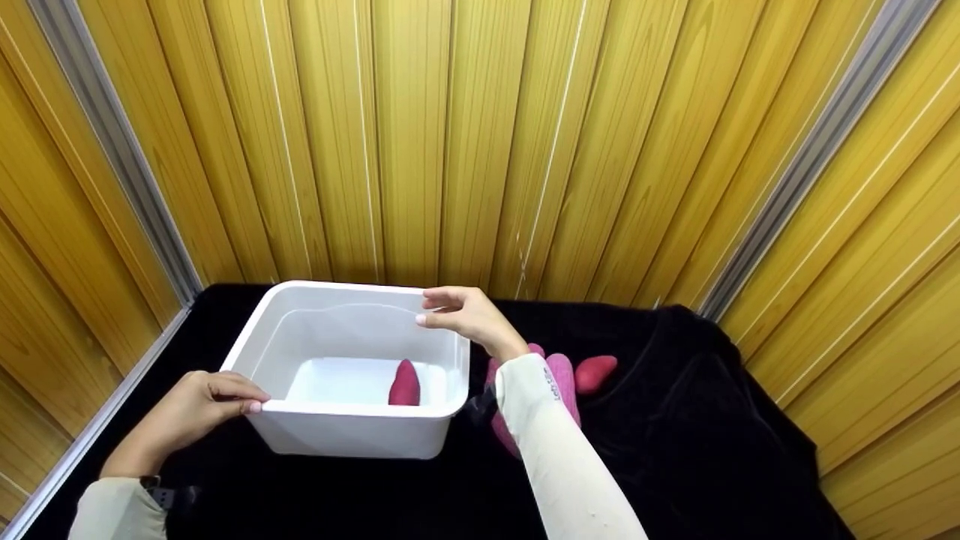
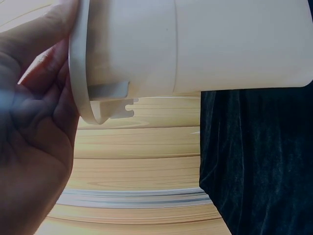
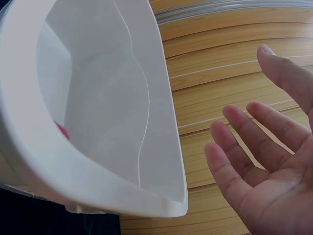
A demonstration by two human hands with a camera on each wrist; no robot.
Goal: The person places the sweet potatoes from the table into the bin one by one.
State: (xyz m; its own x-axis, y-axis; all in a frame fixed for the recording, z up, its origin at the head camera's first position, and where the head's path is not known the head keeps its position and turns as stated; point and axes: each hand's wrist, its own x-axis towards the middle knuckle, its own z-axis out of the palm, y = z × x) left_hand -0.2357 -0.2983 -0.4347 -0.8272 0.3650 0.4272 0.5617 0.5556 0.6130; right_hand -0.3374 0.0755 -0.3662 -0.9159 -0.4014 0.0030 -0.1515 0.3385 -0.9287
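A white plastic bin (image 1: pixel 352 435) stands upright on the black cloth, its top uncovered. My left hand (image 1: pixel 199 409) pinches the rim at the front left corner; in the left wrist view its fingers lie against the rim's edge. Inside, on the bin's floor, lies a red sweet potato (image 1: pixel 405 384), partly hidden by the front wall. My right hand (image 1: pixel 472 319) is over the back right corner of the bin, fingers spread and loosely bent. The right wrist view shows nothing in that hand (image 3: pixel 274 171), and it is apart from the rim.
Right of the bin, pink fabric-like pieces (image 1: pixel 561 379) lie partly under my right forearm. Beside them is a second red sweet potato (image 1: pixel 596 373). Black cloth (image 1: pixel 697 450) covers the surface, and yellow wood-patterned panels (image 1: pixel 480 150) stand behind and at both sides.
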